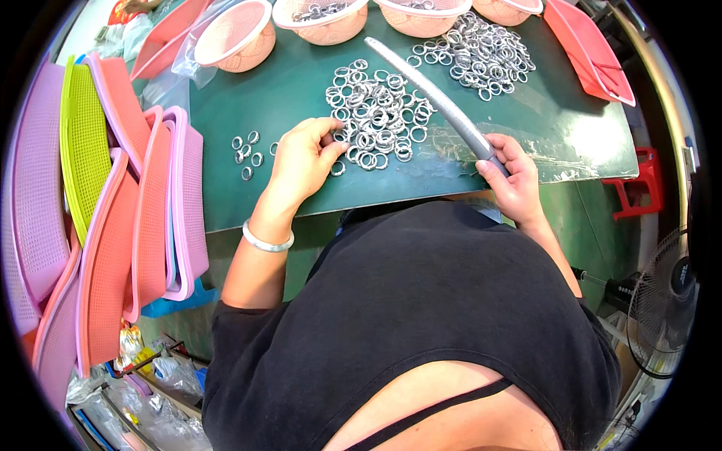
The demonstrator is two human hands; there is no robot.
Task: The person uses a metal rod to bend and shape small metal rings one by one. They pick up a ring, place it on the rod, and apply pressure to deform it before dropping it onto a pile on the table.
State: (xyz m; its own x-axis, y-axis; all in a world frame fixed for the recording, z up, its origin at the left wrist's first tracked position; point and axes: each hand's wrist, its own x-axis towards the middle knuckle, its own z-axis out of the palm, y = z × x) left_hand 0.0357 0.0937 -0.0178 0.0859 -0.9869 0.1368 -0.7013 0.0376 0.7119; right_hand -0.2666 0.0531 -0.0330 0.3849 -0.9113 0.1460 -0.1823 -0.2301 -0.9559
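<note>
My right hand (514,177) grips the thick lower end of a ring mandrel (444,105), a long tapered silver-grey rod. Its thin end points up and to the left, over the green table. No ring is visible on the rod. At the left edge of a heap of silver rings (372,113), my left hand (304,154) has thumb and forefinger curled in a pinch around a ring (340,136), which the fingertips partly cover. A few loose rings (247,149) lie left of that hand, with another ring (274,148) close beside it.
A second ring heap (492,56) lies farther back on the green table (248,98). Peach baskets (237,37), some holding rings, line the far side. A red tray (590,56) sits at right. Stacked plastic baskets (143,218) stand at left; a fan (665,301) and red stool (639,184) are at right.
</note>
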